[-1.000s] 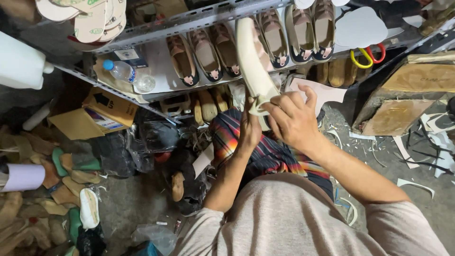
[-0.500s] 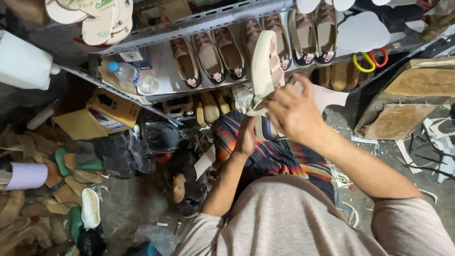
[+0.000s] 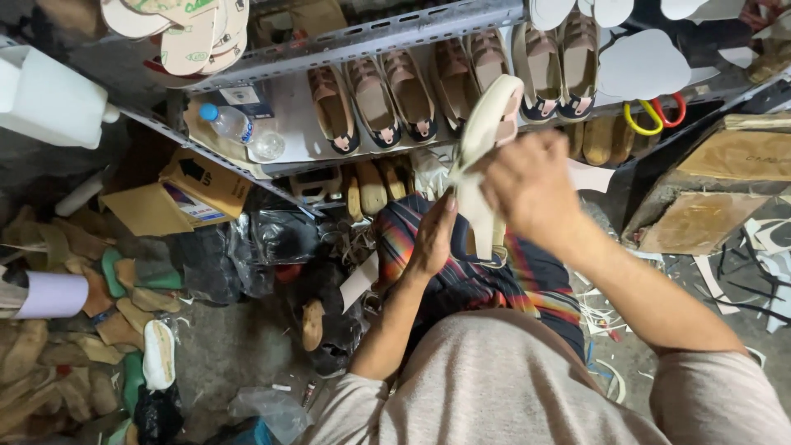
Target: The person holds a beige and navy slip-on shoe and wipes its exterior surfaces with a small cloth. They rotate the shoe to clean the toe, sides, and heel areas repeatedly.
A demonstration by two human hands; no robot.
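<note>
Gripping a cream shoe sole (image 3: 486, 156) near its middle, right hand (image 3: 531, 185) has fingers curled shut around it. Left hand (image 3: 430, 239) closes on the lower end, thumb up. Sole is upright over the lap, before a metal shelf (image 3: 395, 33) of tan shoes (image 3: 375, 107).

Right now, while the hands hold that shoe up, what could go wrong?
1. The cream shoe is held up in the air by the right hand and left hand; if the grip slips, it might drop among the scraps on the floor.
2. Its raised tip is close to the row of shoes on the metal shelf, so a swing might knock one off.
</note>
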